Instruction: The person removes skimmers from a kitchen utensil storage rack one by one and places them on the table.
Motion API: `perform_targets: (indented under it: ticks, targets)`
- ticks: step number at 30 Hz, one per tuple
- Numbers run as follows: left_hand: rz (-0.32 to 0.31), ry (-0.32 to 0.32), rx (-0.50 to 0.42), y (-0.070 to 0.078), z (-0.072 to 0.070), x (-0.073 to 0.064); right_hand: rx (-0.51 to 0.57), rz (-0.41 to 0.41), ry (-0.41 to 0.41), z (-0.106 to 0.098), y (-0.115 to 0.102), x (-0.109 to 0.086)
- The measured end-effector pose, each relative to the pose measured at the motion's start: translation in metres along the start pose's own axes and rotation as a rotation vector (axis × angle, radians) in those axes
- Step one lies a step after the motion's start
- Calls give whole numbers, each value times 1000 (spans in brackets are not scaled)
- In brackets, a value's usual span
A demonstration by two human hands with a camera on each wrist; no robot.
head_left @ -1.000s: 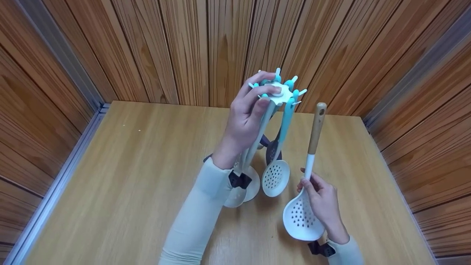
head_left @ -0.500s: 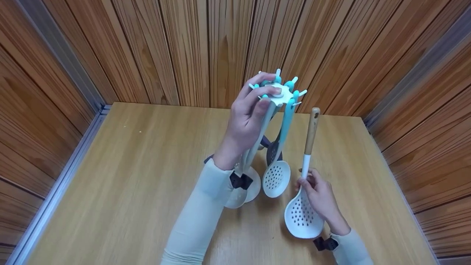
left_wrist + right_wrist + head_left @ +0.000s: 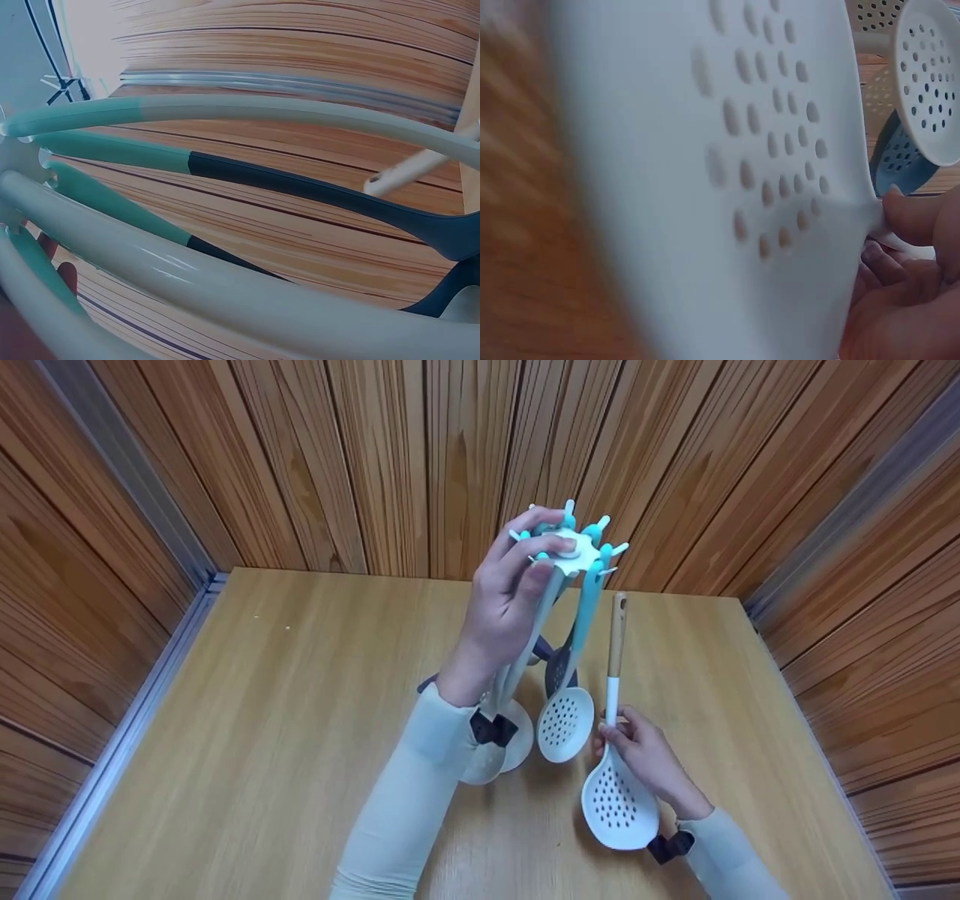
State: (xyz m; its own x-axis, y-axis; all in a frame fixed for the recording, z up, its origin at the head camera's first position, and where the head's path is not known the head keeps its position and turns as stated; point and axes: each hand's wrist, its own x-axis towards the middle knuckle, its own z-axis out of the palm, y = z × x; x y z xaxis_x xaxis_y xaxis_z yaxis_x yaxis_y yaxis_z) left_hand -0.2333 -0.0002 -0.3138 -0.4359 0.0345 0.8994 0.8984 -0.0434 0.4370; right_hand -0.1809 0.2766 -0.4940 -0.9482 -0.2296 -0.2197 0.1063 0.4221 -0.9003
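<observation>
On the left is the bare wood of the table [image 3: 300, 720], and a pale sleeve [image 3: 405, 802] reaches up across it. At the end of that sleeve, the left hand [image 3: 499, 604] holds the top of the white rack [image 3: 583, 553], with its fingers bent over the middle and its thumb on the near side. I think it holds on there so the rack won't wobble or tip, since the top is high and many tools hang from it. The arm hides the rack's foot, so I cannot tell how it stands. The tools hang by their blue-green ends, heads down, which keeps them out around the white pole [image 3: 187, 262]. First come two pale heads, a near one [image 3: 482, 765] and one behind it [image 3: 521, 735], partly hidden by the wrist. Next is a dark spoon with holes [image 3: 557, 669], and in front of it a white spoon with holes [image 3: 566, 724]. Just beside that one, but not touching it, is the big holey spoon [image 3: 621, 806], which is off the rack. The right hand [image 3: 652, 754] pinches its white neck, just above the bowl. That leaves the wooden handle [image 3: 616, 637] free and pointing up, with a little hole at its tip, the kind made for hanging. I cannot tell if its bowl touches the table.
</observation>
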Motion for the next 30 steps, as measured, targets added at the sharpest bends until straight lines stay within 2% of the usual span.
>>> perform_targets:
  ticks: [5, 10, 14, 30]
  targets:
    - [-7, -5, -1, 0, 0, 0, 43, 26, -39, 3, 8, 4]
    - [-13, -5, -5, 0, 0, 0, 133, 32, -139, 7, 18, 6]
    - [-13, -2, -16, 0, 0, -1, 134, 14, -194, 9, 23, 5]
    - [-18, -3, -13, 2, -1, 0, 53, -5, -172, 18, 34, 9]
